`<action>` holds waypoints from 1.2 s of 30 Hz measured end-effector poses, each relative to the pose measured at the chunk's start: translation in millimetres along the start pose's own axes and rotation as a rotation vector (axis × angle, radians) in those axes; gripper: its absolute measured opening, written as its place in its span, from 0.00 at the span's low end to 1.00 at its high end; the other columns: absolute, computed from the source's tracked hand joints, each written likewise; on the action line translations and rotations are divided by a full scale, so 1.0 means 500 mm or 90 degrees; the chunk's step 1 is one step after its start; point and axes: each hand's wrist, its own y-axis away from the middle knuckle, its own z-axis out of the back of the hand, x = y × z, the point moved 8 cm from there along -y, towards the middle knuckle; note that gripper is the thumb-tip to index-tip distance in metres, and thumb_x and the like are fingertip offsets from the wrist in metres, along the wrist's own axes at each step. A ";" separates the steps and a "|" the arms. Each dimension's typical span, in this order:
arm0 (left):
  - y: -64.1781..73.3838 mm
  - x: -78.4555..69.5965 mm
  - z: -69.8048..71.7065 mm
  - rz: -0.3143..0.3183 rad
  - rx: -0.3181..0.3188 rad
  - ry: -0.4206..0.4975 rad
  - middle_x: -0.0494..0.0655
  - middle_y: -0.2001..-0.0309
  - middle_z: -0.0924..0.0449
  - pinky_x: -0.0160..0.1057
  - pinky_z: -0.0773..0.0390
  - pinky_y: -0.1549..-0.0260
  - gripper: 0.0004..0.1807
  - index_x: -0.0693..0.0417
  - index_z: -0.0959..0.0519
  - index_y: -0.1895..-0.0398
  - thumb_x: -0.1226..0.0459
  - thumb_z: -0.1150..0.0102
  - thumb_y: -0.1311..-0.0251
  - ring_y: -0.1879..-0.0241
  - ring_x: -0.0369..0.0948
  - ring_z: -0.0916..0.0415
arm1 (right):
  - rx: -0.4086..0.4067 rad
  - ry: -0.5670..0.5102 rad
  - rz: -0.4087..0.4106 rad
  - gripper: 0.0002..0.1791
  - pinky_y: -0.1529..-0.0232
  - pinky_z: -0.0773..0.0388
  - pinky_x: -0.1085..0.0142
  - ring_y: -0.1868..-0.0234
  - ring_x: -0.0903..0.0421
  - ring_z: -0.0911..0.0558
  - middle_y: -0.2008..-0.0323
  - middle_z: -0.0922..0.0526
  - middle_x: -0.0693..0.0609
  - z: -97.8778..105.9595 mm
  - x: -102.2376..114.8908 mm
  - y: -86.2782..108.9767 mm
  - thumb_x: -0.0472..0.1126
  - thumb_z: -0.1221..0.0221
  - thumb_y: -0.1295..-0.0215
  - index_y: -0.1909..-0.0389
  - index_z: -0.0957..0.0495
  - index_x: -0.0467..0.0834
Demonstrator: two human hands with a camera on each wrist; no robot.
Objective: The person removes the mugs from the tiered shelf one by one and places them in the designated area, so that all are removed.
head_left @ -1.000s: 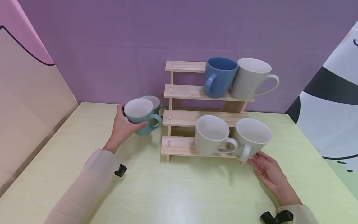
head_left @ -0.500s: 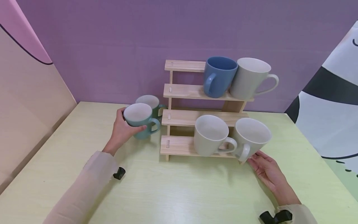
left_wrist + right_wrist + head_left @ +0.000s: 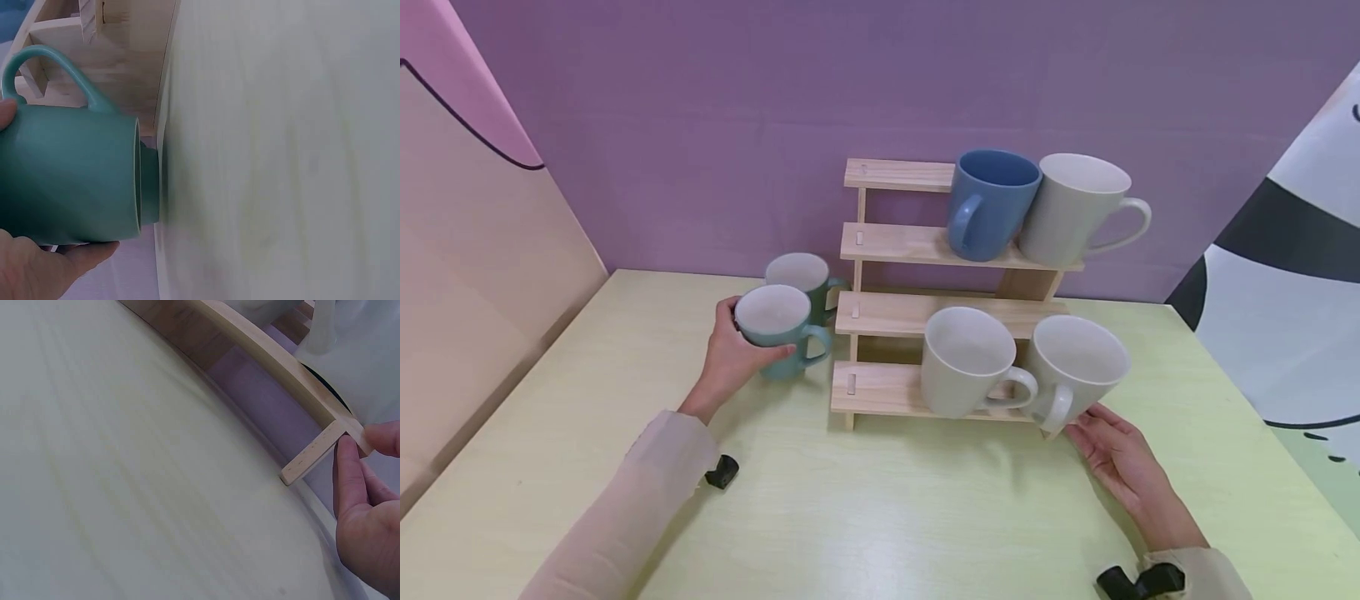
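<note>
My left hand (image 3: 726, 362) grips a teal mug (image 3: 782, 335) with a white inside, fingers round the far side and thumb across the front. Its handle points right. In the left wrist view a gap shows between this mug's base and the table. Behind it stands a second teal mug (image 3: 797, 268), partly hidden. At the front right, my right hand (image 3: 1123, 467) pinches the end of the lowest shelf of a wooden tiered rack (image 3: 880, 390). The right wrist view shows the thumb on top and fingers beneath, beside the rack's leg (image 3: 315, 453).
On the lowest shelf are a white mug (image 3: 958, 375) and another white mug (image 3: 1067, 367) at its right end, above my right hand. Higher up stand a blue mug (image 3: 988, 212) and a tall white mug (image 3: 1067, 212). A purple backdrop (image 3: 700, 125) rises behind the table (image 3: 865, 508).
My left hand has brought its teal mug toward me and down, away from the second teal mug, which now shows more. The right hand stays at the rack's corner.
</note>
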 end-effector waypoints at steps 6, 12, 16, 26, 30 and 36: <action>0.007 0.006 -0.003 0.007 0.002 0.007 0.59 0.33 0.41 0.56 0.35 0.37 0.53 0.57 0.52 0.31 0.63 0.25 0.57 0.35 0.53 0.38 | 0.007 -0.002 -0.007 0.22 0.47 0.22 0.65 0.49 0.54 0.17 0.50 0.17 0.47 -0.002 -0.002 0.001 0.25 0.63 0.28 0.48 0.21 0.37; 0.014 0.009 -0.005 0.015 0.004 0.007 0.58 0.33 0.41 0.56 0.35 0.37 0.53 0.57 0.52 0.32 0.63 0.25 0.57 0.35 0.53 0.38 | 0.014 -0.007 -0.008 0.23 0.47 0.23 0.65 0.48 0.53 0.18 0.49 0.18 0.47 -0.004 -0.001 0.000 0.25 0.65 0.28 0.48 0.21 0.37; 0.018 0.009 -0.010 0.014 0.011 0.006 0.58 0.33 0.41 0.56 0.36 0.36 0.54 0.57 0.52 0.32 0.63 0.25 0.58 0.35 0.54 0.38 | 0.014 -0.004 -0.011 0.23 0.47 0.22 0.65 0.48 0.53 0.18 0.49 0.18 0.47 -0.003 -0.003 0.002 0.25 0.65 0.27 0.47 0.21 0.37; 0.027 0.020 -0.014 0.015 0.011 0.003 0.59 0.34 0.40 0.56 0.35 0.37 0.54 0.58 0.52 0.33 0.65 0.24 0.59 0.35 0.54 0.38 | 0.002 0.014 -0.014 0.24 0.48 0.22 0.66 0.49 0.54 0.17 0.50 0.17 0.48 0.004 -0.006 0.004 0.25 0.65 0.27 0.48 0.21 0.38; 0.027 0.017 -0.018 0.011 0.019 0.010 0.58 0.33 0.41 0.56 0.36 0.36 0.55 0.57 0.53 0.33 0.65 0.24 0.60 0.35 0.54 0.38 | -0.003 0.017 -0.004 0.23 0.48 0.22 0.66 0.50 0.54 0.17 0.51 0.17 0.47 0.004 -0.002 0.003 0.25 0.64 0.28 0.49 0.20 0.37; 0.025 0.017 -0.022 0.011 0.034 0.014 0.58 0.32 0.43 0.57 0.37 0.36 0.56 0.56 0.55 0.32 0.66 0.25 0.59 0.34 0.54 0.40 | 0.000 0.008 0.000 0.22 0.48 0.22 0.66 0.50 0.54 0.17 0.51 0.17 0.47 0.002 -0.001 0.000 0.24 0.63 0.28 0.50 0.20 0.36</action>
